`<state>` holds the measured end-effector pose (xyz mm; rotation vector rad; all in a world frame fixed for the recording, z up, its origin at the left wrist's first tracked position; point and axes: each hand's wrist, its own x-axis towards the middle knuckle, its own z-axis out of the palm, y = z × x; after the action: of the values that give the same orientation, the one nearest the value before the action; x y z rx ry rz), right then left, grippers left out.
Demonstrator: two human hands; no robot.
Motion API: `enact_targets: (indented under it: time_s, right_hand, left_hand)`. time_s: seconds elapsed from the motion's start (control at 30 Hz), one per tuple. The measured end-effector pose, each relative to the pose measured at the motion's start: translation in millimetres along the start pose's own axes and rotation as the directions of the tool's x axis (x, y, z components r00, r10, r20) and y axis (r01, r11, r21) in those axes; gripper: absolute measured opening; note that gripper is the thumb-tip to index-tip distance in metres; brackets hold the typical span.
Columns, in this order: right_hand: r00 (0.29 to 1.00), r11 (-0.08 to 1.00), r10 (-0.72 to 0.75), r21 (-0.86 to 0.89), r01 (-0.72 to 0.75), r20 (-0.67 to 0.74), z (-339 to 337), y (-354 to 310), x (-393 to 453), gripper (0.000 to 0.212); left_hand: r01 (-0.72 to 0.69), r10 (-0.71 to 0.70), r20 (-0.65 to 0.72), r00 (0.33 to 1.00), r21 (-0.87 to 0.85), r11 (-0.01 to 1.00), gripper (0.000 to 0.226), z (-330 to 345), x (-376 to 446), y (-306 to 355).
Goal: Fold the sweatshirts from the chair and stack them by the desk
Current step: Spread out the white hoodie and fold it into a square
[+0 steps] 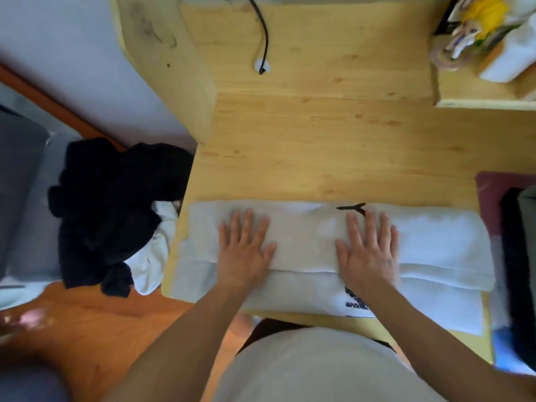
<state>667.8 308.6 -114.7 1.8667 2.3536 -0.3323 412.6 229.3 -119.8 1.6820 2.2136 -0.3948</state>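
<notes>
Your left hand [245,250] and right hand [369,250] lie flat, fingers spread, pressing on the folded white sweatshirt [313,242] along the near edge of the wooden desk [319,134], while dark and white clothes [110,210] sit heaped to its left.

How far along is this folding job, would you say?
Partly done, I think. The white sweatshirt lies folded into a long band on the desk, and both hands, left and right, press flat on it. Dark folded clothes at the right edge may be a finished stack. A black and white heap left of the desk still waits.
</notes>
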Motion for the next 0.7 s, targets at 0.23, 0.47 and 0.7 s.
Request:
enact_targets:
  time_s: [0.23,0.47,0.7]
  right_hand:
    - [0.998,0.995,0.025,-0.101,-0.019,0.053,-6,-8,2,0.069]
    - [0.991,0.991,0.132,-0.002,-0.132,-0.013,-10,-18,-44,0.065]
    - [0.975,0.983,0.181,-0.017,-0.180,0.127,-9,-12,-47,0.070]
  left_hand:
    - [0.226,-0.206,0.094,0.974,-0.393,0.891,0.067,5,-24,-139]
    - [0.546,-0.541,0.190,0.819,-0.545,0.636,0.060,-15,-17,-118]
    - [0.645,-0.454,0.483,0.748,-0.691,0.327,0.072,-28,18,-134]
